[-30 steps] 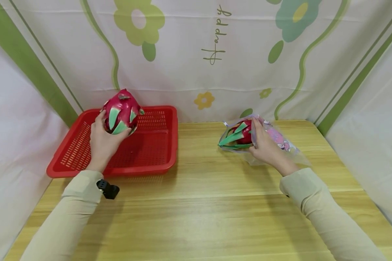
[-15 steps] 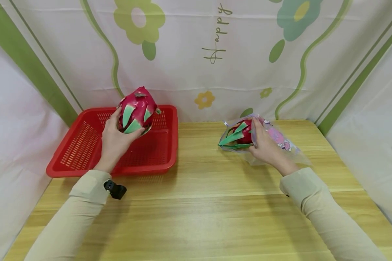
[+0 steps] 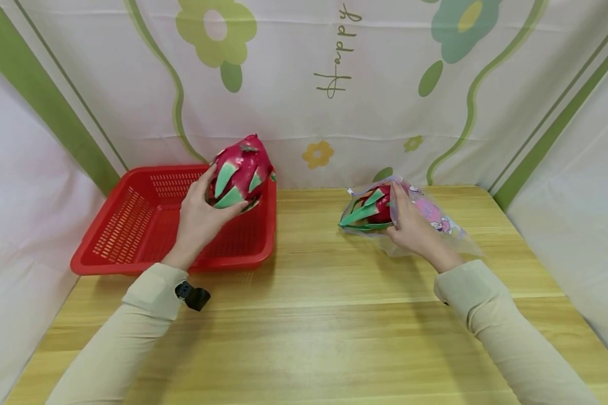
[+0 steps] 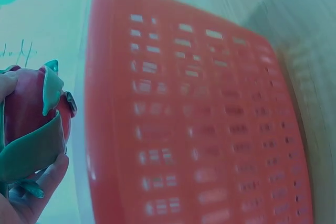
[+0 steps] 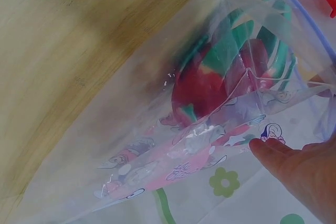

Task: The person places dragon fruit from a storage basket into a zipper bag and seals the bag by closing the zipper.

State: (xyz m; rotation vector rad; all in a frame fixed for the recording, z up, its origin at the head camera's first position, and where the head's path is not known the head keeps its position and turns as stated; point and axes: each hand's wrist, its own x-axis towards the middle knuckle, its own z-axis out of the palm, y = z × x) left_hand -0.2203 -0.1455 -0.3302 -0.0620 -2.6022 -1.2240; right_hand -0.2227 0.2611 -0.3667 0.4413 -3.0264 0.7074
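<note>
My left hand (image 3: 197, 222) grips a pink dragon fruit (image 3: 245, 174) with green scales, held in the air over the right end of the red plastic basket (image 3: 119, 230). In the left wrist view, fingers and thumb curl round this dragon fruit (image 4: 31, 108) beside the basket's slotted wall (image 4: 173, 103). At the right, my right hand (image 3: 410, 225) pinches the mouth of a clear printed zip bag (image 3: 453, 239), which lies on the table. A second dragon fruit (image 3: 380, 208) is inside the bag near its opening, which faces left. The right wrist view shows that fruit (image 5: 202, 90) through the film.
The wooden table (image 3: 309, 326) extends in front of the basket and bag. Behind stands a white cloth wall (image 3: 284, 112) with printed flowers, and cloth sides rise at left and right. A small black device (image 3: 192, 295) is strapped at the left wrist.
The left hand has carried its dragon fruit rightward across the basket, from the middle to the right end. The right hand and the bag have stayed in place.
</note>
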